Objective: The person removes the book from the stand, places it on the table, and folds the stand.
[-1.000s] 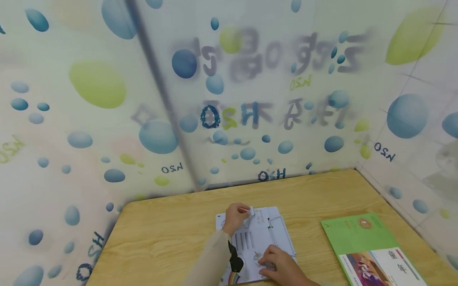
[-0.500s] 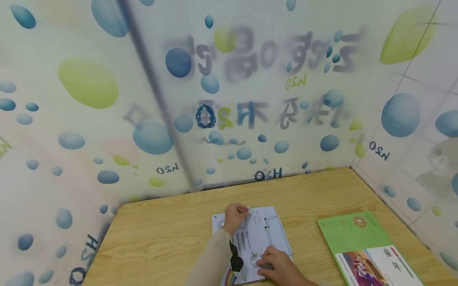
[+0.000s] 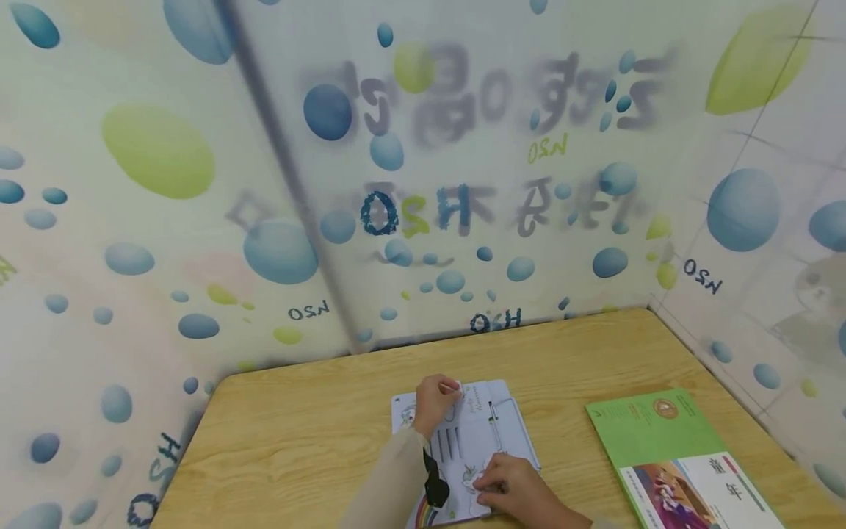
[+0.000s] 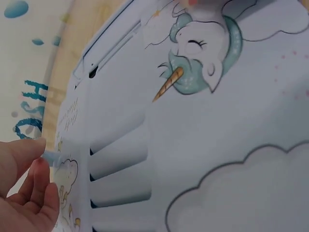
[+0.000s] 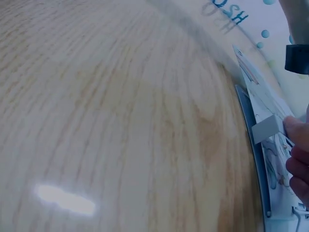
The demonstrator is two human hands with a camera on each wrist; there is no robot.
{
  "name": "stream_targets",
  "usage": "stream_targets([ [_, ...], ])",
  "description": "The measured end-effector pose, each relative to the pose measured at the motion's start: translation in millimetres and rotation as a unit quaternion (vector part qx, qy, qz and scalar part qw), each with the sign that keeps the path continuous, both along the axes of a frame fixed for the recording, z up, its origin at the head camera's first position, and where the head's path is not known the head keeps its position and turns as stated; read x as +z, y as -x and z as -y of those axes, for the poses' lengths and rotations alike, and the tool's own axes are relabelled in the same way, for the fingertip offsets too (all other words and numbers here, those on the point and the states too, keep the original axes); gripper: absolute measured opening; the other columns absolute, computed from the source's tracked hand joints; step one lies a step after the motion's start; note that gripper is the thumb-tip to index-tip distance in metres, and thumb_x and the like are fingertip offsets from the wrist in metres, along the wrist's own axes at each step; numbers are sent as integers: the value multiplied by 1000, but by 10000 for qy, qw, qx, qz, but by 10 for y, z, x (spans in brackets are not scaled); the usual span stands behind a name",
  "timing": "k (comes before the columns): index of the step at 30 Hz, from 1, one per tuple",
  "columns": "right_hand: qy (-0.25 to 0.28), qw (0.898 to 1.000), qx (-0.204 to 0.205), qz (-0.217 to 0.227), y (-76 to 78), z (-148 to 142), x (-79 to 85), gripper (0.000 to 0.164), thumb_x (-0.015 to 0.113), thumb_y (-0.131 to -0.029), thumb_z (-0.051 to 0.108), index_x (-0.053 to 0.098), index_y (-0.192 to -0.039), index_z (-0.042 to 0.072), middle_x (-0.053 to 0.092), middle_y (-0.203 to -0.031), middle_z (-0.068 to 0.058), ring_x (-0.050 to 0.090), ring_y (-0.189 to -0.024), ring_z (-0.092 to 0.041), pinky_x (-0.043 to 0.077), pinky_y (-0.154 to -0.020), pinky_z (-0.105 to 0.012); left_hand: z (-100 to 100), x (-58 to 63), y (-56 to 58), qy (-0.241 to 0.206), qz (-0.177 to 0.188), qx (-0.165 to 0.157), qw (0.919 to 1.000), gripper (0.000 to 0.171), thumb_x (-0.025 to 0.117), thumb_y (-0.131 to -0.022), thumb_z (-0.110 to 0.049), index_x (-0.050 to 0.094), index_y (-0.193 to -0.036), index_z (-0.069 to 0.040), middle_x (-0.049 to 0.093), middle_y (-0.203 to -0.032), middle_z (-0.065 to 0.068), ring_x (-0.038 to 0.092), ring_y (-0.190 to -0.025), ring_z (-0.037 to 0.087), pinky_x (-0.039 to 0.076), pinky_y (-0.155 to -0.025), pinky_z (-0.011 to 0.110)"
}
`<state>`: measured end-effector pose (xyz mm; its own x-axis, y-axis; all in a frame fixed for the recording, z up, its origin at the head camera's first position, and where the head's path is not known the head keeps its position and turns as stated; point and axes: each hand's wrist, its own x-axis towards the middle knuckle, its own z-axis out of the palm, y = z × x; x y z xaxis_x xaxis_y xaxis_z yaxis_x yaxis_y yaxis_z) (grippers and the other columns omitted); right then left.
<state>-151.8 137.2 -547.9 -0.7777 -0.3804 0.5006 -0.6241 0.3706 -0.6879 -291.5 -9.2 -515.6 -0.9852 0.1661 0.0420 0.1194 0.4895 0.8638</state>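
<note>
A white book stand (image 3: 472, 433), printed with unicorns, clouds and a rainbow, lies on the wooden table. My left hand (image 3: 436, 402) is over its far edge, thumb and fingertips pinching a small pale tab (image 4: 52, 157), which the fingers mostly cover. At the near right part of the stand, my right hand (image 3: 518, 488) pinches a white block-like clip (image 5: 268, 129) that sits on the stand's edge. Its thumb presses the clip's end while the other fingers curl beneath. Between the hands run several slots (image 4: 120, 169) and a unicorn head (image 4: 200, 53).
To the right, a book (image 3: 700, 492) with an illustrated cover lies on a green one (image 3: 634, 426). A wire bracket (image 3: 505, 404) is fixed along the stand's right side. A black strap (image 3: 434, 481) hangs at the left wrist. Walls with printed bubbles enclose the table (image 3: 297, 441).
The head view has shifted slightly, so the scene sits a little further left. Both hands stay on the stand at about the same spots; the right fingers have moved only slightly.
</note>
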Motion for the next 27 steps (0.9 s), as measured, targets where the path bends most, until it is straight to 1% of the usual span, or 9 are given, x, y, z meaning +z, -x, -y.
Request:
stream_targets([
  [3,28,9994,-273,190,9,-44,16,11,75,-74,10,72,-83,3,60,-76,5,53,-69,-1,45,-56,-18,-30,6,-14,-27,-177,-135,9997,7,71,-75,3,67,-80,0,57,-67,2,50,-60,10,43,-52,24],
  [5,7,9982,-556,211,21,-82,17,11,75,-73,10,72,-82,4,60,-76,5,54,-69,-1,46,-57,-19,-59,18,-24,-73,-297,-281,9991,8,71,-74,3,67,-80,0,57,-65,2,50,-58,9,43,-51,24],
  [7,-95,9957,-859,337,34,-124,22,10,75,-73,10,72,-82,6,60,-76,7,54,-69,-1,47,-58,-20,-95,32,-38,-124,-322,-451,9984,8,71,-74,2,68,-81,0,58,-65,1,51,-58,9,44,-51,23],
  [10,-350,9900,-1250,552,51,-174,27,10,75,-72,9,72,-82,7,57,-75,11,52,-68,0,47,-59,-21,-166,54,-63,-145,-191,-694,9973,8,72,-75,-1,69,-82,-1,58,-65,-1,52,-59,7,45,-52,22],
  [13,-569,9847,-1508,670,62,-210,27,10,75,-72,8,72,-82,8,55,-75,12,51,-68,0,46,-59,-21,-250,44,-90,-137,-20,-1010,9948,7,72,-75,-1,70,-82,-1,59,-66,-2,53,-60,6,45,-54,21],
  [16,-614,9827,-1660,551,66,-235,8,11,75,-71,6,71,-81,9,54,-74,11,51,-68,-1,45,-58,-21,-312,26,-123,24,-44,-1346,9909,6,72,-74,1,70,-80,-1,60,-67,-1,52,-60,5,44,-53,20],
  [19,-656,9806,-1752,579,67,-254,-10,11,76,-71,6,71,-81,9,53,-75,11,51,-68,-1,46,-58,-21,-337,22,-159,375,11,-1588,9866,6,72,-74,1,70,-79,-1,59,-66,-2,50,-58,5,43,-53,19],
  [23,-741,9785,-1791,706,67,-272,-21,11,76,-71,7,71,-81,9,52,-75,11,52,-69,-2,47,-59,-22,-353,-6,-182,825,165,-1711,9817,5,74,-73,0,70,-76,-2,58,-63,-4,48,-56,4,42,-52,18],
  [27,-878,9765,-1798,803,79,-284,-19,10,76,-71,7,72,-81,8,52,-75,11,52,-68,-2,46,-59,-21,-364,-39,-183,913,48,-1746,9804,8,75,-70,2,69,-73,-1,59,-60,-3,49,-54,3,42,-50,18],
])
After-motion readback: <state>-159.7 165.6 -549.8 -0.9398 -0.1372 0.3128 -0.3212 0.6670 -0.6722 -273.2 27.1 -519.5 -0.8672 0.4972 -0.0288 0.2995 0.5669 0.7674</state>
